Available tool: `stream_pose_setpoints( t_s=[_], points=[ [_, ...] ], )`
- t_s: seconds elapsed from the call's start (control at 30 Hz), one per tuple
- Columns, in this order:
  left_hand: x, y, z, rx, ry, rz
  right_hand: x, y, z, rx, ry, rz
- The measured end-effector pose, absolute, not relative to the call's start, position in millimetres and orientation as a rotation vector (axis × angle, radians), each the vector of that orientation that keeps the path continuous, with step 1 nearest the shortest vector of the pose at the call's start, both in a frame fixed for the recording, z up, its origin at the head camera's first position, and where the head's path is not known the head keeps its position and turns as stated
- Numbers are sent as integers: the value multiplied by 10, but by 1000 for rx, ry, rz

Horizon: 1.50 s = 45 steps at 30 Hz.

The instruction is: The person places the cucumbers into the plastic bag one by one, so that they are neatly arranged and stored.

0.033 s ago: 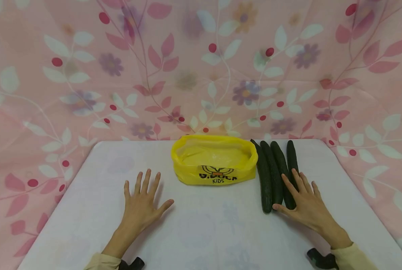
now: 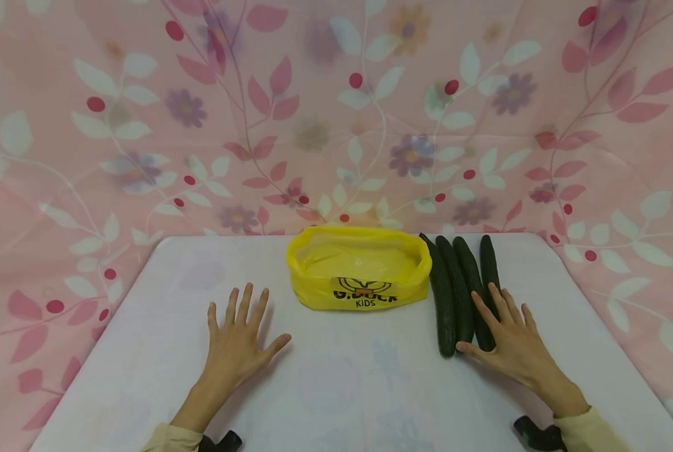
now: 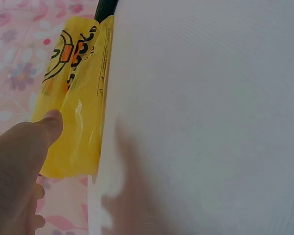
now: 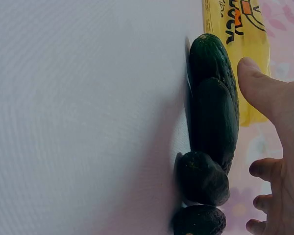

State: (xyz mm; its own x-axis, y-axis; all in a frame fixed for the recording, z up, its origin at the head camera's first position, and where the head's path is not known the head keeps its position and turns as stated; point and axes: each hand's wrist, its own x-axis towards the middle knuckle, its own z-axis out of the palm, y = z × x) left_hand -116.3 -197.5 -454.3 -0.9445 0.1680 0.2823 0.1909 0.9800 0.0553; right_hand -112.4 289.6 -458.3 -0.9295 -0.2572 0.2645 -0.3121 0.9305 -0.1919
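Left hand [image 2: 237, 351] spread wide, right hand [image 2: 517, 348] spread wide near four cucumbers [image 2: 456, 295]; yellow bag [image 2: 314, 292] just beside them, white surface [image 2: 336, 383] beneath

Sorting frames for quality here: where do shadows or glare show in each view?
Head view: soft shadow beside the left hand, no strong glare; left wrist view: broad, soft-edged shadow on the white tabletop, pale sheen on the yellow bag; right wrist view: soft shadow beside the dark cucumbers.

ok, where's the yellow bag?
In the head view, the yellow bag sits near the white table's back edge, roughly centred, immediately left of the four cucumbers.
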Motion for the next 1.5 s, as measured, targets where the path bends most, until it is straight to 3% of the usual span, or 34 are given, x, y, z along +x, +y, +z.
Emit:
stream_pose_setpoints(
  t_s=[0.7,0.9,1.17,1.5],
  points=[
    [-1183,-1934,-4524,-289,-2835,-158,-1139,2938,-4521,383,-2893,446],
    [-1265,-1841,-4479,-302,-2707,-635,-1210,3010,-4464,258,-2929,645],
    [-1671,-1672,-4586,23,-2394,-1447,-1492,3255,-4458,118,-2893,966],
    [-2338,-1413,-4717,384,-1995,-1908,-1879,3397,-4411,-133,-3059,1280]
  ],
)
